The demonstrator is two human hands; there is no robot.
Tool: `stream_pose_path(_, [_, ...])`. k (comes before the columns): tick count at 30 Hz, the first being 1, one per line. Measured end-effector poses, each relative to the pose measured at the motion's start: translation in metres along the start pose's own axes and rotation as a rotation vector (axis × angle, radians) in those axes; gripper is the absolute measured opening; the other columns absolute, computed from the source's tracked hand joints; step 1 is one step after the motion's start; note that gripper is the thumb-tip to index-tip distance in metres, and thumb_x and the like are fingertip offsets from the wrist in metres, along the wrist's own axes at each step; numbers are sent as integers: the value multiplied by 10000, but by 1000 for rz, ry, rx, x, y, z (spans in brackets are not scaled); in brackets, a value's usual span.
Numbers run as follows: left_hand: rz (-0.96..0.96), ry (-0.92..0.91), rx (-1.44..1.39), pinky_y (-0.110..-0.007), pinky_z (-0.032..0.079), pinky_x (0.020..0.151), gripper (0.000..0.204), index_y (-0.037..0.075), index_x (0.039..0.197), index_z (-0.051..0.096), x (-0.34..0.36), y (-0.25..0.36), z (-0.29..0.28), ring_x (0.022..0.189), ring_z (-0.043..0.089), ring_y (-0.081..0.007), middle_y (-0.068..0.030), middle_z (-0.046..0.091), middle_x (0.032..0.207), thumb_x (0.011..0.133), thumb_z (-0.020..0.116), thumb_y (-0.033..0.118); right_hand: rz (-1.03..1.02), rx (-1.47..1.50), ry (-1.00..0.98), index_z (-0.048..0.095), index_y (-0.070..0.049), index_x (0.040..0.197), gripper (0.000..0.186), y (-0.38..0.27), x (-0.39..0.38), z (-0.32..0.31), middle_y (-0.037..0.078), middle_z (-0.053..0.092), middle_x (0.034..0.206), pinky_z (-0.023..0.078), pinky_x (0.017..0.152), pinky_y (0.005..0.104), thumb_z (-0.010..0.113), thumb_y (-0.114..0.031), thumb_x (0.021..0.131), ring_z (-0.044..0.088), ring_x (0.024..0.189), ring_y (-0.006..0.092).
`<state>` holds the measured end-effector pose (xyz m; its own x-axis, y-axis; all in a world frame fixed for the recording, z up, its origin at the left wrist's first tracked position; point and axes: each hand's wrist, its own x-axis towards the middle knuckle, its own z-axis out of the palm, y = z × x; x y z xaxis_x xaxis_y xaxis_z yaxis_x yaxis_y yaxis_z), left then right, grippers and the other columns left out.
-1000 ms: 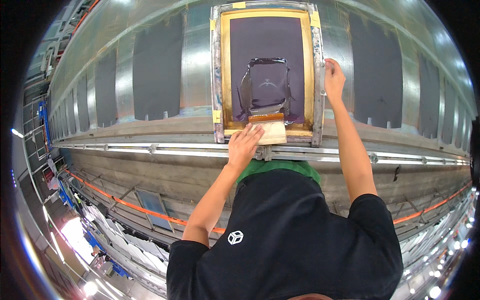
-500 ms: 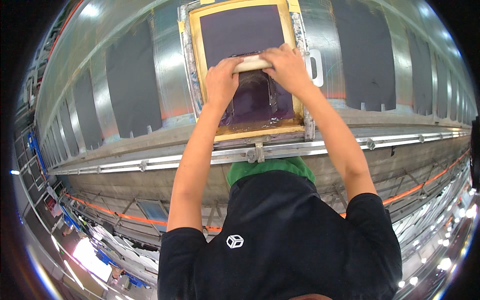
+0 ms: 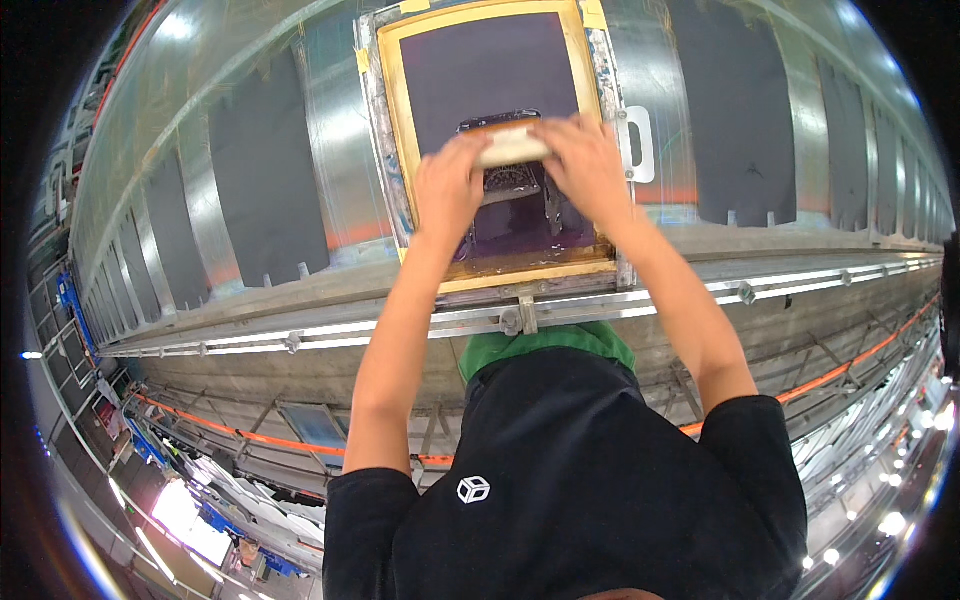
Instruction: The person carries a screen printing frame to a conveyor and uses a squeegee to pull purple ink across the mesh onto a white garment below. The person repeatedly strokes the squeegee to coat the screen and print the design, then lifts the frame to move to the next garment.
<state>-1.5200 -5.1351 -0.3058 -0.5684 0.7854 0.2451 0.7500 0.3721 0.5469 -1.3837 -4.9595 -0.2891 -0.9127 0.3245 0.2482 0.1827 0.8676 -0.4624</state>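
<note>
With both hands I grip the pale, rounded handle of a squeegee (image 3: pixel 512 149) over a screen printing frame. My left hand (image 3: pixel 450 188) wraps its left end, and my right hand (image 3: pixel 584 168) its right end; some fingertips are hidden. An orange-brown strip with a wet black edge shows just beyond the handle. Dark purple mesh (image 3: pixel 480 65) fills the screen frame (image 3: pixel 593 100), whose inner border is yellow. Glossy dark ink (image 3: pixel 515 222) streaks the mesh on my side of the squeegee, around a speckled dark patch below the handle.
Dark fabric panels (image 3: pixel 268 180) lie in a row along the shiny long table (image 3: pixel 345 110), on both sides. A white handle-shaped piece (image 3: pixel 638 145) sits right of the frame. A metal rail (image 3: pixel 400 328) with clamps runs along the near edge, close to my body.
The squeegee and both hands have come slightly toward me. Its handle leans nearer, so more of the orange-brown strip shows on the far side. The whole view has shifted a little.
</note>
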Motion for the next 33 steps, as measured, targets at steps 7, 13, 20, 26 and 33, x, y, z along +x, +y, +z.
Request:
stream_pose_path(7, [-29,-147,15,-421,508,767,402,116,1133,689,-27,7,2,1073,678,-256,-43,723,1158,769,628,-43,51,52,-88,692,-120,1182,439,-5,-36,11,28,700,1179,450,875,417,751,-52,753,580,1017,275])
stream_pose_path(13, [-33,-190,80,-396,498,851,483,139,1217,658,-108,28,2,1252,624,-221,-16,696,1266,763,664,-24,87,269,-251,686,-110,1228,502,-23,-96,-7,49,663,1272,471,962,433,834,-145,750,591,1078,285])
stream_pose_path(20, [-20,-201,133,-395,457,934,494,153,1249,657,-113,35,-1,1298,588,-221,-10,668,1334,774,684,16,590,334,226,662,-123,1277,385,134,-30,14,140,659,1032,474,884,389,700,-327,953,602,946,257])
stream_pose_path(26, [-10,-186,133,-412,440,957,541,157,1287,623,-144,38,-8,1339,544,-233,-13,612,1411,765,720,55,626,362,266,708,-95,1180,294,119,-7,6,126,702,953,482,781,346,617,-315,1007,615,813,194])
stream_pose_path(33, [-142,-82,90,-409,450,979,592,160,1311,624,-186,-8,-72,1351,550,-234,-3,615,1428,742,739,41,603,348,309,709,-107,1171,285,6,31,22,118,718,945,491,773,339,611,-322,1012,632,789,198])
